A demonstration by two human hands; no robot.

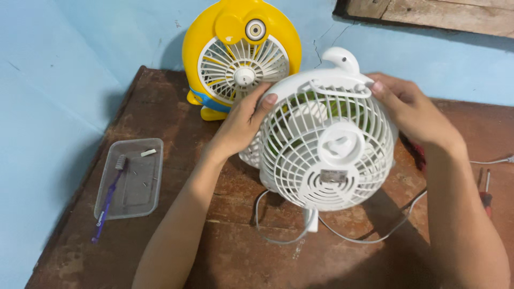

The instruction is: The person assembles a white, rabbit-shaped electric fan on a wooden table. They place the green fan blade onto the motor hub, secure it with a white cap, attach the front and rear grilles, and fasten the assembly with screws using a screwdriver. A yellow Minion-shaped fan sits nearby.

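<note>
A small white table fan is held up above the wooden table, its rear grille facing me, green blades showing through the bars. My left hand grips its left rim, thumb on the grille. My right hand holds its upper right rim, near the white handle on top. A white cord trails from the fan's base across the table.
A yellow character-shaped fan stands at the back against the blue wall. A clear plastic tray at left holds a purple toothbrush and small parts. Red-handled tools lie at the right edge.
</note>
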